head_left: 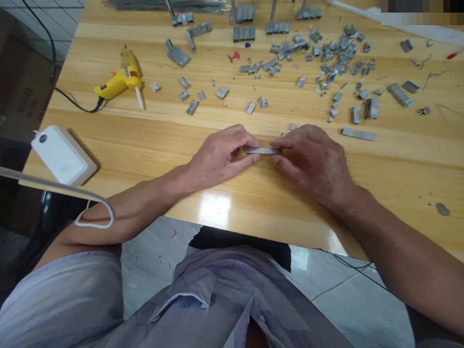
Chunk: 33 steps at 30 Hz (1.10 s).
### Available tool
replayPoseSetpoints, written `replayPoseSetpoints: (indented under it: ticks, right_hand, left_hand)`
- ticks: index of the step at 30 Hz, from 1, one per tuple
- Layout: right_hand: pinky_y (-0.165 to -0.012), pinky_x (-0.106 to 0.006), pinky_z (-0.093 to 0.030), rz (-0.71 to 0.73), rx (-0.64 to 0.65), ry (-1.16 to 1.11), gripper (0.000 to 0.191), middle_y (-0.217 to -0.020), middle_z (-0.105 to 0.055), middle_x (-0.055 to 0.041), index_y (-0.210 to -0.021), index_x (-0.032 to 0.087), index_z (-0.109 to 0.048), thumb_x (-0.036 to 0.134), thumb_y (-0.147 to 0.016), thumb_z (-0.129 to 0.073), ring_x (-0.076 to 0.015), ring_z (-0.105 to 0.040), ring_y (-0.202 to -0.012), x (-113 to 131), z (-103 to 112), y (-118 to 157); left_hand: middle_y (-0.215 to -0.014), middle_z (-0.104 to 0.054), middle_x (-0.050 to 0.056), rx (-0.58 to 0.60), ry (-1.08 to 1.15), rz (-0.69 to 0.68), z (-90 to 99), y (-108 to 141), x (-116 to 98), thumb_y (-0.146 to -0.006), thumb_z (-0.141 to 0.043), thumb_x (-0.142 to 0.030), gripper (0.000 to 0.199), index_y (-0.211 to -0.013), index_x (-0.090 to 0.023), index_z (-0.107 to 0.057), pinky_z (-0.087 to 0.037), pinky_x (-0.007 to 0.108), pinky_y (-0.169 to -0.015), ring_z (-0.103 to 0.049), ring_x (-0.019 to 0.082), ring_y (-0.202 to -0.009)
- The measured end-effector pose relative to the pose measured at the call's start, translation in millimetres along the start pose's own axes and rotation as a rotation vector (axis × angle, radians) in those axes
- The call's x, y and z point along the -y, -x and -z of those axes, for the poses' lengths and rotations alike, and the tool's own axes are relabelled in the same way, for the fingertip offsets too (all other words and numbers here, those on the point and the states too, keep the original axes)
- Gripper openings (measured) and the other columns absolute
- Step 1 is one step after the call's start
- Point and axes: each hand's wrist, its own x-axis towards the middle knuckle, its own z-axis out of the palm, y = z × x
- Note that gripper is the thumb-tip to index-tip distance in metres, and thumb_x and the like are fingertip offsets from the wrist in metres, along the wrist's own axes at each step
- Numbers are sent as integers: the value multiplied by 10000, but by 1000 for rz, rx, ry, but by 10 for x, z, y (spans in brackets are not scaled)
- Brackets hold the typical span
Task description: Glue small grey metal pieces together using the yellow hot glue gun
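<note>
A short, narrow grey metal strip [264, 151] lies level between my hands, just above or on the wooden table. My left hand [226, 150] pinches its left end between thumb and fingers. From the other side, the thumb and fingers of my right hand [314, 162] close on its right end. Beyond my right hand are a small grey piece [293, 126] and a longer grey bar [358, 134], both lying flat.
A yellow glue gun [121, 82] lies at the left, above a white power bank or charger box [64, 154] with a cable. Many grey metal bits [340, 53] are scattered across the far side. Small grey assemblies [244, 34] with upright bars stand at the back.
</note>
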Motion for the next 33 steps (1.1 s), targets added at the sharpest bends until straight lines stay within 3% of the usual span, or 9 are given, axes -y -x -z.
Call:
replayPoseSetpoints:
  ticks: [14, 21, 33]
  right_hand:
    - [-833, -492, -555, -78, 79, -77, 197, -971, -751, -70, -1068, 359, -774, 481, -1060, -619, -309, -695, -959, 6, 0, 6]
    - [-826, -488, -543, -81, 102, -74, 173, -962, -738, -75, -1071, 339, -759, 444, -1053, -623, -307, -684, -934, 3, -4, 15]
    - [-775, -470, -533, -95, 59, -59, 181, -965, -744, -74, -1042, 343, -758, 471, -1047, -631, -297, -681, -902, 24, -7, 16]
  left_hand:
    - [-907, -736, 40, 56, 8, -1, -2, 1, -3, -1076, -675, -426, 223, -1071, -217, -752, -516, 294, -705, -655, 148, -778]
    - [-921, -747, 48, 96, -24, 6, 16, 4, -4, -1084, -656, -410, 224, -1089, -209, -755, -520, 299, -718, -658, 161, -797]
    - [-913, -739, 48, 85, -33, 15, 16, 1, -6, -1078, -666, -406, 219, -1075, -208, -761, -529, 301, -731, -657, 166, -800]
